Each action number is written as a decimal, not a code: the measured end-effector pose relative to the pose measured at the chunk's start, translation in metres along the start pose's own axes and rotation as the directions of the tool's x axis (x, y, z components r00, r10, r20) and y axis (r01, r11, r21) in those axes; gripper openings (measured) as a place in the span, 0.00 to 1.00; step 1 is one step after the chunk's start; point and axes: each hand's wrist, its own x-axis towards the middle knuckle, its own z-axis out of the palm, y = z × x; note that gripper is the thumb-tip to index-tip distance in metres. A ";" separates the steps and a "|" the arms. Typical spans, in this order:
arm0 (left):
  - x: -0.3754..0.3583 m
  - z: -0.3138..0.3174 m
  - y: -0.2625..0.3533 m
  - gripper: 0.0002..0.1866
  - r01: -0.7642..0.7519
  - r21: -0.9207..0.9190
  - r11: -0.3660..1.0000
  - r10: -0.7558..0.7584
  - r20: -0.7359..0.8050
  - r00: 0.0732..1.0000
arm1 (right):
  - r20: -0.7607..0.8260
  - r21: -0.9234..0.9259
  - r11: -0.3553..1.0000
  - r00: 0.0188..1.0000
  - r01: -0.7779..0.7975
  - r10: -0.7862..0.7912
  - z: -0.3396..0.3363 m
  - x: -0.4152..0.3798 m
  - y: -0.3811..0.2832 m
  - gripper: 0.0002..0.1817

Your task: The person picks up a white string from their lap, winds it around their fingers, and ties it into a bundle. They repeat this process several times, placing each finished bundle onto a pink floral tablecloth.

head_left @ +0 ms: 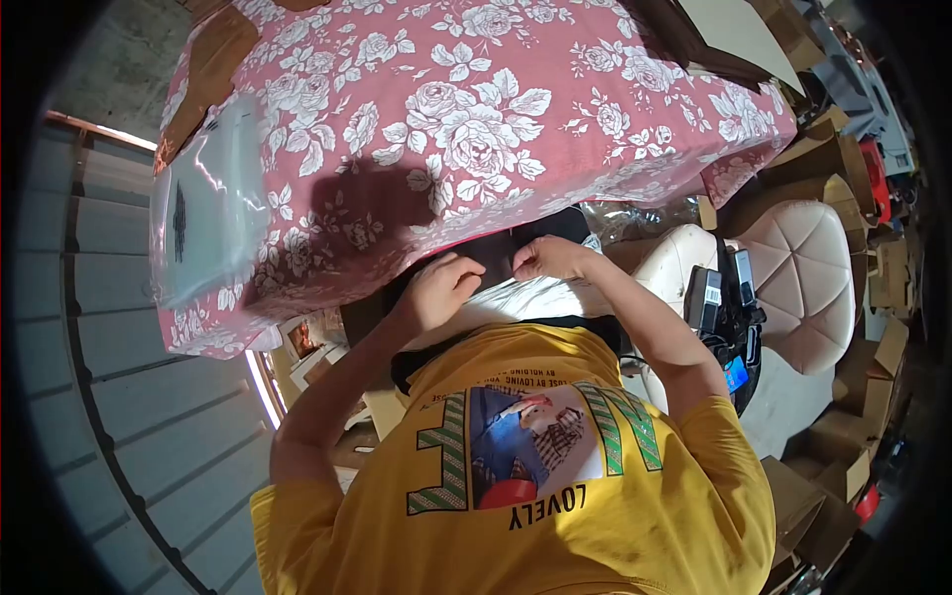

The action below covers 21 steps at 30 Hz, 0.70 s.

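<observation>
A dark brown-black piece of cloth lies over my lap below the table edge, with wrinkled white cloth beneath it on the near side. My left hand is closed, its curled fingers at the left side of the dark cloth. On the other side, my right hand pinches at the dark cloth with thumb and forefinger. The two hands are a short gap apart. Whatever lies between the fingertips is too small to make out clearly.
A table with a pink floral tablecloth stands in front. On its left lies a clear plastic bag near a brown flat piece. At right are a cream padded chair, black devices with cables and cardboard boxes.
</observation>
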 end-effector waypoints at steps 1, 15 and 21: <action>0.004 0.011 -0.021 0.11 0.096 0.010 0.995 -0.096 0.063 0.993 | -0.056 0.081 0.997 0.998 -0.006 0.010 0.001 -0.002 0.000 0.11; 0.036 0.040 -0.044 0.10 0.250 -0.209 0.945 -0.223 0.145 0.964 | -0.256 0.235 0.971 0.966 0.047 0.015 0.000 -0.020 -0.011 0.06; 0.036 0.036 -0.047 0.09 0.294 -0.375 0.879 -0.199 0.271 0.942 | -0.240 0.137 0.989 0.971 0.053 -0.019 -0.005 -0.021 -0.016 0.06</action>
